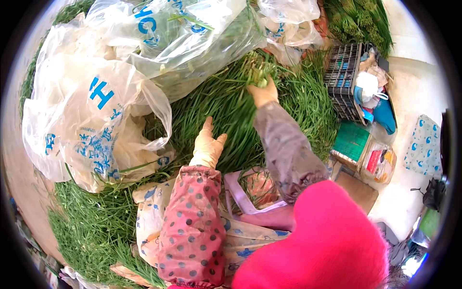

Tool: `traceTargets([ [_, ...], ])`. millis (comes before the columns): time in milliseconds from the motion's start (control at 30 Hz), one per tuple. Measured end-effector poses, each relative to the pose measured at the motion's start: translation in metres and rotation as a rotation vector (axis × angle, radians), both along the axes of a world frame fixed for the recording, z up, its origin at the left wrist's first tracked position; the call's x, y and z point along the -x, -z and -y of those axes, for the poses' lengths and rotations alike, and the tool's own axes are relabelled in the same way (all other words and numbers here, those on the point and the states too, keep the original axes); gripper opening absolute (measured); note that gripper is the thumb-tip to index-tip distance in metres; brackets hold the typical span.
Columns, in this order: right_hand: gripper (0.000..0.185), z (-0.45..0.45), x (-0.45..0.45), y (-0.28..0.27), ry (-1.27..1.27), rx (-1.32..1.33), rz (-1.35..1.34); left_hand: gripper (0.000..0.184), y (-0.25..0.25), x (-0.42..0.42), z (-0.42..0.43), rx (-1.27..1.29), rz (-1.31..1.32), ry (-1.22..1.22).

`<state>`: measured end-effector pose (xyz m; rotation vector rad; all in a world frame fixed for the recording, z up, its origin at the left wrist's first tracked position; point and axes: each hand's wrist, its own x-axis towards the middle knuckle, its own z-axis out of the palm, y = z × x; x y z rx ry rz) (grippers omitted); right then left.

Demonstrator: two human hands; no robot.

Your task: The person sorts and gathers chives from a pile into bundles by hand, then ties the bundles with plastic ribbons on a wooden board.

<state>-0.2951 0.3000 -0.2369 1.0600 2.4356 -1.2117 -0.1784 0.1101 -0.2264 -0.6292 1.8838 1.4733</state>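
Observation:
My right hand (264, 92), in a pale glove with a dark grey sleeve, is closed around the pale green top of a bunch of green stalks (257, 70). The long leaves of the bunch trail down and to the left over a large heap of long green leaves (207, 103). My left hand (208, 146), also gloved, with a red dotted sleeve, is stretched out with its fingers apart. It is over the lower edge of the heap and holds nothing. Close below both hands, a pink plastic frame (231, 185) shows partly behind my right forearm.
Clear plastic bags with blue print (96, 130) cover the left side. More loose greens (91, 231) lie at lower left. On the right are a black crate (342, 79) with mixed items, a green box (351, 140) and a clear container (378, 163). Tied green bunches (358, 21) lie behind.

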Motion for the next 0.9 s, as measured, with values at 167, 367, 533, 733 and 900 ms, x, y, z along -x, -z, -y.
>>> traceTargets([
  [167,0.073,-0.028,-0.055,-0.004,0.185,0.464,-0.256,0.088,0.005,0.001,-0.007,-0.103,-0.138,-0.053],
  [367,0.073,-0.023,-0.095,-0.024,-0.072,0.698,-0.407,0.127,0.014,-0.016,-0.04,-0.111,-0.229,0.206],
  [533,0.11,0.024,-0.1,-0.028,-0.27,0.948,-0.499,0.13,0.034,-0.017,-0.049,-0.69,-0.112,-0.147],
  [733,0.125,0.048,-0.093,-0.017,-0.261,0.984,-0.366,0.088,0.018,0.004,-0.039,-1.244,0.595,-0.812],
  [900,0.13,0.062,-0.088,-0.05,-0.576,0.489,-0.223,0.075,0.069,0.002,-0.021,-1.684,0.574,-1.102],
])
